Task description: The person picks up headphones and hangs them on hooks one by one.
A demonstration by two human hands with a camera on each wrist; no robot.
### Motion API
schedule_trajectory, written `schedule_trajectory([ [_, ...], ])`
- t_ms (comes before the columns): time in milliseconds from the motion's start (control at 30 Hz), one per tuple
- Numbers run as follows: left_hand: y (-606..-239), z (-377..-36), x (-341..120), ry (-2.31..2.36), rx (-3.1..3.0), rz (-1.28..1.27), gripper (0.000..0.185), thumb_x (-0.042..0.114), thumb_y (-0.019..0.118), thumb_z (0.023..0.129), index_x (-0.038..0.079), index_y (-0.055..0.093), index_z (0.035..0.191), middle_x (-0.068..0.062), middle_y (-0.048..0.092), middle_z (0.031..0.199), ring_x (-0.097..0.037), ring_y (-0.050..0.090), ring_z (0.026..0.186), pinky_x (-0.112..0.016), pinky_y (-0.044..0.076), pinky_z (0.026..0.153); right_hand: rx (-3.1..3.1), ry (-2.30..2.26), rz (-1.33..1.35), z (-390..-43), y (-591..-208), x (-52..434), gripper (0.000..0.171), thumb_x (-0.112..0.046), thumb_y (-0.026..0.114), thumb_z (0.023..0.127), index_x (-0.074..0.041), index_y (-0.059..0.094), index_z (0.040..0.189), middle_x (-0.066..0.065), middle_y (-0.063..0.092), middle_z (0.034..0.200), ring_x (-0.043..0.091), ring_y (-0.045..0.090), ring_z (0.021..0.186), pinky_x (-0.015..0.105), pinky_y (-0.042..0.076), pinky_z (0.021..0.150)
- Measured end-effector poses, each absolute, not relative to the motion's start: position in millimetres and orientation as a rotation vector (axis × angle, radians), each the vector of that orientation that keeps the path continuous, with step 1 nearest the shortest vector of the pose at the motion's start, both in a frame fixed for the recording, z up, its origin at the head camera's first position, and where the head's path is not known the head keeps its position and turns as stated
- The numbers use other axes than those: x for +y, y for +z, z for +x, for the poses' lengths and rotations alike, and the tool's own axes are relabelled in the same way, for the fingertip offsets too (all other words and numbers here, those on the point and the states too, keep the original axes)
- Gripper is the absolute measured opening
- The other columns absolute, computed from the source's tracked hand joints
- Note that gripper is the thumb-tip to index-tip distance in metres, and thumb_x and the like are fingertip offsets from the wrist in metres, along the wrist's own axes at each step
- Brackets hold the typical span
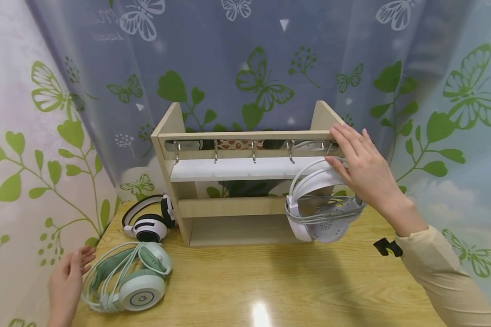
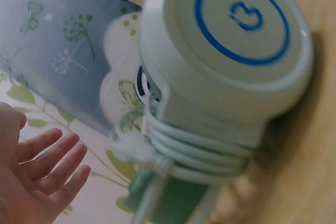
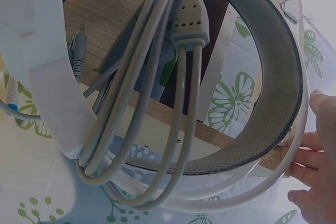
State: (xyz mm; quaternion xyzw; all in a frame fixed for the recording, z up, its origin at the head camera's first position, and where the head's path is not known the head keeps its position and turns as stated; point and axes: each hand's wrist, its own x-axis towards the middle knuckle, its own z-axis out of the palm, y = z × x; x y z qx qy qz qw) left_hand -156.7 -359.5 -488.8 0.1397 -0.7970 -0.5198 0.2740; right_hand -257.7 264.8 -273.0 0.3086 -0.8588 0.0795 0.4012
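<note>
White headphones (image 1: 311, 200) with a grey cable wound around them hang below the right end of the hook rail on a wooden shelf (image 1: 245, 135). My right hand (image 1: 366, 165) rests at the shelf's top right corner, its fingers straight and the thumb beside the headband. From the right wrist view, the fingers lie along the outer curve of the padded headband (image 3: 278, 72). Mint-green headphones (image 1: 141, 290) lie on the table at the left, their cord wrapped around the band. Just left of them, my left hand (image 1: 69, 277) hovers with loosely bent fingers, holding nothing.
Several metal hooks (image 1: 253, 152) line the shelf's front rail above a white board (image 1: 229, 170). Black-and-white headphones (image 1: 149, 225) lie against the shelf's left side. A small black object (image 1: 388, 247) is near the right sleeve. Patterned curtains (image 1: 245, 54) enclose the wooden table (image 1: 237, 272).
</note>
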Motion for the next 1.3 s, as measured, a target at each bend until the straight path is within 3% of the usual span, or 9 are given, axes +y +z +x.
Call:
schedule_trajectory([
  [267,-505.1,-145.9,-373.5,-1.259,-2.315,0.593,0.048,0.035,0.040,0.110,-0.001,0.061,0.134,0.038,0.055,0.095,0.024,0.048,0.085,-0.004,0.043,0.076,-2.170,0.198,0.777,-257.3,-272.8,264.4,0.074,-0.057,0.029,0.107,0.000,0.043,0.152,0.020,0.044,0.154,0.037,0.038,0.145,0.056,0.020,0.123],
  [433,-511.0,-142.1,-386.1,-1.132,-2.518,0.759,0.054,0.043,0.039,0.109,0.004,0.057,0.141,0.015,0.064,0.111,0.019,0.037,0.086,-0.022,0.038,0.082,-2.180,0.196,0.779,-257.9,-272.1,263.9,0.075,-0.057,0.029,0.107,0.000,0.042,0.152,0.020,0.043,0.155,0.038,0.037,0.146,0.055,0.019,0.124],
  [600,-521.3,-139.8,-394.9,-1.147,-2.535,0.773,0.051,0.039,0.043,0.108,0.001,0.058,0.138,0.030,0.057,0.091,0.029,0.029,0.072,-0.019,0.038,0.079,-2.180,0.194,0.780,-258.2,-271.6,263.9,0.075,-0.057,0.028,0.107,0.001,0.042,0.152,0.020,0.043,0.155,0.038,0.037,0.146,0.055,0.019,0.124],
  [667,-525.1,-139.0,-397.6,-1.140,-2.548,0.770,0.051,0.037,0.043,0.108,-0.001,0.057,0.138,0.013,0.071,0.101,0.031,0.026,0.071,-0.018,0.037,0.079,-2.177,0.195,0.781,-258.5,-271.7,263.8,0.075,-0.057,0.028,0.107,0.001,0.042,0.152,0.020,0.044,0.154,0.038,0.037,0.145,0.055,0.019,0.124],
  [733,-528.3,-138.8,-399.6,-1.123,-2.570,0.787,0.051,0.036,0.042,0.108,-0.002,0.056,0.139,-0.014,0.070,0.123,0.029,0.026,0.072,-0.021,0.040,0.081,-2.173,0.194,0.782,-258.9,-271.7,263.7,0.075,-0.057,0.029,0.107,0.001,0.042,0.152,0.020,0.044,0.154,0.038,0.038,0.145,0.055,0.020,0.124],
  [800,-531.3,-138.3,-401.3,-1.117,-2.598,0.796,0.052,0.034,0.041,0.108,-0.005,0.053,0.140,-0.030,0.053,0.141,0.020,0.043,0.079,-0.029,0.045,0.088,-2.168,0.193,0.783,-259.2,-271.6,263.7,0.075,-0.057,0.029,0.107,0.001,0.043,0.151,0.020,0.044,0.154,0.038,0.038,0.145,0.055,0.020,0.124],
  [867,-534.1,-137.9,-402.8,-1.126,-2.621,0.798,0.053,0.033,0.040,0.109,-0.007,0.049,0.141,-0.032,0.049,0.143,-0.005,0.063,0.095,-0.041,0.047,0.095,-2.163,0.191,0.783,-259.5,-271.6,263.8,0.075,-0.057,0.029,0.107,0.001,0.043,0.151,0.020,0.044,0.154,0.038,0.038,0.145,0.055,0.020,0.123],
  [967,-537.5,-137.1,-403.2,-1.165,-2.646,0.792,0.056,0.033,0.038,0.109,-0.011,0.044,0.143,-0.036,0.044,0.144,-0.049,0.053,0.124,-0.055,0.041,0.103,-2.160,0.190,0.782,-259.7,-271.5,264.0,0.074,-0.057,0.029,0.107,0.001,0.043,0.151,0.020,0.044,0.154,0.038,0.038,0.145,0.055,0.020,0.123],
  [1300,-542.5,-135.4,-401.5,-1.164,-2.702,0.833,0.059,0.037,0.037,0.108,-0.012,0.044,0.140,-0.038,0.047,0.140,-0.052,0.051,0.123,-0.054,0.043,0.099,-2.167,0.186,0.776,-258.4,-272.0,263.8,0.075,-0.057,0.029,0.107,0.002,0.043,0.151,0.021,0.045,0.154,0.038,0.038,0.144,0.054,0.020,0.124],
])
